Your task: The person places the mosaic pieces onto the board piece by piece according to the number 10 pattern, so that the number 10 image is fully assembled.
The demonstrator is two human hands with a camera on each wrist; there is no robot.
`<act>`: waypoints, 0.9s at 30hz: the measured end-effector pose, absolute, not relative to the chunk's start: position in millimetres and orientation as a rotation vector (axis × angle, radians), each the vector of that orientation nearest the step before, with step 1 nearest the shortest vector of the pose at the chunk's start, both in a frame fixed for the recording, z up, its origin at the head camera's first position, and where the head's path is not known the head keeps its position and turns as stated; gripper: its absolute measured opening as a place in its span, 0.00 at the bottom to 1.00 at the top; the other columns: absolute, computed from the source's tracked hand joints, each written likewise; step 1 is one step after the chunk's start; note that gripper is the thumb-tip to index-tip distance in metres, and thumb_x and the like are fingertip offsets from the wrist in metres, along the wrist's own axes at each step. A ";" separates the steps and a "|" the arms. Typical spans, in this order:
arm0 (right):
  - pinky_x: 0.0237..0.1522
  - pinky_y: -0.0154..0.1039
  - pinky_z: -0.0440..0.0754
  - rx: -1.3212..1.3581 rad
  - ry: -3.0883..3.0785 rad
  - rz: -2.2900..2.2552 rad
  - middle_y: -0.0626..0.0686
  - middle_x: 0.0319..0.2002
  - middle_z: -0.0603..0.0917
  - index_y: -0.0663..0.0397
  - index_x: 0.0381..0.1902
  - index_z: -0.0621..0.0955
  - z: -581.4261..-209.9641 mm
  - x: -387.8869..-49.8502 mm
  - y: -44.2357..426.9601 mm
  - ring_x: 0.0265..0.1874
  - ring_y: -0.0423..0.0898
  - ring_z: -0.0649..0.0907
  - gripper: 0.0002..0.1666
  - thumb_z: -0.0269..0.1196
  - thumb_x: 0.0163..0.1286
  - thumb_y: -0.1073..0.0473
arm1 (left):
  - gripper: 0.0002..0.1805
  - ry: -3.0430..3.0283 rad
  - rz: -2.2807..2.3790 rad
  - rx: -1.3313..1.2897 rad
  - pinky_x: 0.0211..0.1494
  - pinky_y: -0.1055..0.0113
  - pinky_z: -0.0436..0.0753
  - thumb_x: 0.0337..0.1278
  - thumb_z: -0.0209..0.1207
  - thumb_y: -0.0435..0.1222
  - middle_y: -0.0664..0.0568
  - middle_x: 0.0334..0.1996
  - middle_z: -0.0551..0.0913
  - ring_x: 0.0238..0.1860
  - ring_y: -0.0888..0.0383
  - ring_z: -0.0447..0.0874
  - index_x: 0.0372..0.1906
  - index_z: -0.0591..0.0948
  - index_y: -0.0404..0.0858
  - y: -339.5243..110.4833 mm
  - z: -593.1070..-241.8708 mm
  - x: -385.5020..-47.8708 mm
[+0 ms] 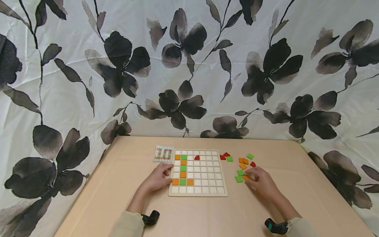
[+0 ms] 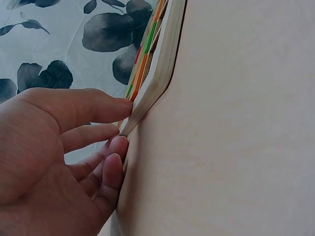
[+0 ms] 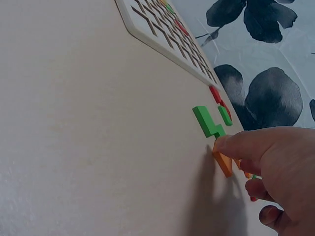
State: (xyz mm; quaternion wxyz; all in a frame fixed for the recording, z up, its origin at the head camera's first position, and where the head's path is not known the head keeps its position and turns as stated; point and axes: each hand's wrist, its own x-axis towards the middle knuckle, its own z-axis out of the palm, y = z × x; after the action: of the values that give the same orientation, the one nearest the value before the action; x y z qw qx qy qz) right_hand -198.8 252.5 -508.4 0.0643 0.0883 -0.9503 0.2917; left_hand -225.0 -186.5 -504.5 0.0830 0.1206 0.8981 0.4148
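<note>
The left hand, fingers relaxed, touches the left edge of the rigid, square-celled grid board; right of it, the right hand pinches a flat orange tile above smooth tan tabletop.

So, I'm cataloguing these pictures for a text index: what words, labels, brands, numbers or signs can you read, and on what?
None can be read.
Card: a coloured grid; any print is too small to read.
Board and loose tiles: no lettering visible.
Black wrist devices: no legible label; one has a teal patch.
Backdrop cloth: only flowers and leaves.
</note>
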 end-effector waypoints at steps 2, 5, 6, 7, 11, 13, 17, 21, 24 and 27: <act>0.28 0.31 0.68 0.248 -2.883 0.888 0.52 0.42 0.81 0.54 0.47 0.85 -508.8 -197.5 252.7 0.31 0.43 0.71 0.21 0.73 0.54 0.59 | 0.33 2.682 1.231 0.362 0.36 0.71 0.68 0.49 0.67 0.29 0.48 0.48 0.69 0.42 0.58 0.68 0.65 0.73 0.35 -187.2 -504.9 -225.2; 0.30 0.31 0.71 0.209 -2.913 0.877 0.52 0.42 0.81 0.54 0.47 0.84 -510.3 -196.6 252.0 0.33 0.45 0.72 0.21 0.73 0.55 0.58 | 0.33 2.683 1.232 0.383 0.36 0.71 0.69 0.49 0.67 0.29 0.47 0.48 0.69 0.41 0.57 0.68 0.64 0.73 0.34 -188.1 -505.3 -224.7; 0.31 0.31 0.72 0.198 -2.924 0.867 0.53 0.43 0.81 0.54 0.48 0.84 -510.9 -196.5 251.7 0.34 0.45 0.73 0.20 0.72 0.56 0.58 | 0.33 2.683 1.233 0.389 0.36 0.71 0.68 0.49 0.67 0.29 0.47 0.48 0.69 0.41 0.57 0.68 0.64 0.73 0.34 -188.3 -505.4 -224.5; 0.33 0.32 0.74 0.185 -2.931 0.860 0.53 0.44 0.82 0.54 0.48 0.84 -511.4 -196.3 251.3 0.35 0.45 0.74 0.20 0.72 0.56 0.59 | 0.33 2.682 1.230 0.397 0.36 0.71 0.68 0.49 0.67 0.29 0.47 0.49 0.69 0.41 0.57 0.68 0.64 0.72 0.34 -188.5 -505.6 -224.4; 0.39 0.40 0.79 0.147 -2.947 0.843 0.55 0.47 0.83 0.56 0.48 0.83 -513.2 -195.7 249.4 0.37 0.47 0.76 0.18 0.69 0.57 0.62 | 0.33 2.675 1.241 0.386 0.36 0.71 0.68 0.49 0.67 0.29 0.47 0.49 0.70 0.42 0.57 0.68 0.64 0.73 0.34 -188.4 -505.4 -223.9; 0.42 0.44 0.79 0.136 -2.942 0.828 0.56 0.46 0.83 0.57 0.46 0.83 -513.1 -195.8 248.8 0.37 0.48 0.76 0.18 0.68 0.56 0.63 | 0.33 2.673 1.242 0.381 0.37 0.70 0.68 0.49 0.67 0.29 0.47 0.49 0.69 0.42 0.57 0.68 0.64 0.72 0.34 -188.2 -505.5 -224.1; 0.41 0.44 0.78 0.110 -2.940 0.799 0.56 0.45 0.83 0.57 0.45 0.83 -511.5 -197.0 248.4 0.37 0.48 0.76 0.18 0.67 0.54 0.63 | 0.33 2.668 1.241 0.375 0.36 0.71 0.68 0.50 0.67 0.29 0.47 0.48 0.69 0.42 0.57 0.68 0.65 0.72 0.34 -188.1 -506.1 -224.6; 0.35 0.38 0.77 0.092 -2.926 0.841 0.57 0.45 0.82 0.57 0.45 0.83 -508.4 -199.4 246.6 0.34 0.47 0.75 0.18 0.67 0.54 0.63 | 0.33 2.669 1.234 0.374 0.36 0.71 0.68 0.50 0.66 0.29 0.48 0.48 0.69 0.41 0.58 0.68 0.65 0.72 0.35 -188.5 -506.3 -224.7; 0.31 0.33 0.74 0.120 -2.901 0.879 0.56 0.45 0.83 0.57 0.45 0.83 -505.4 -202.4 242.8 0.32 0.45 0.74 0.17 0.67 0.54 0.64 | 0.33 2.666 1.239 0.371 0.36 0.71 0.68 0.50 0.66 0.29 0.47 0.49 0.69 0.42 0.58 0.68 0.65 0.72 0.35 -188.7 -506.4 -224.6; 0.27 0.30 0.72 0.157 -2.881 0.914 0.55 0.43 0.83 0.57 0.44 0.83 -502.8 -205.6 237.2 0.29 0.44 0.72 0.16 0.66 0.54 0.65 | 0.33 2.661 1.249 0.369 0.37 0.71 0.68 0.50 0.66 0.29 0.47 0.49 0.69 0.42 0.57 0.68 0.65 0.72 0.34 -188.4 -506.5 -224.9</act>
State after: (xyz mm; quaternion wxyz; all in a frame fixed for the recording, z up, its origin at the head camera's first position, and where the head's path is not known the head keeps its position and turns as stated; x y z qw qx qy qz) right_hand -205.6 237.2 -502.8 0.0572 0.0519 -0.9503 0.3015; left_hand -224.9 -188.4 -506.5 0.0893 0.1240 0.8947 0.4198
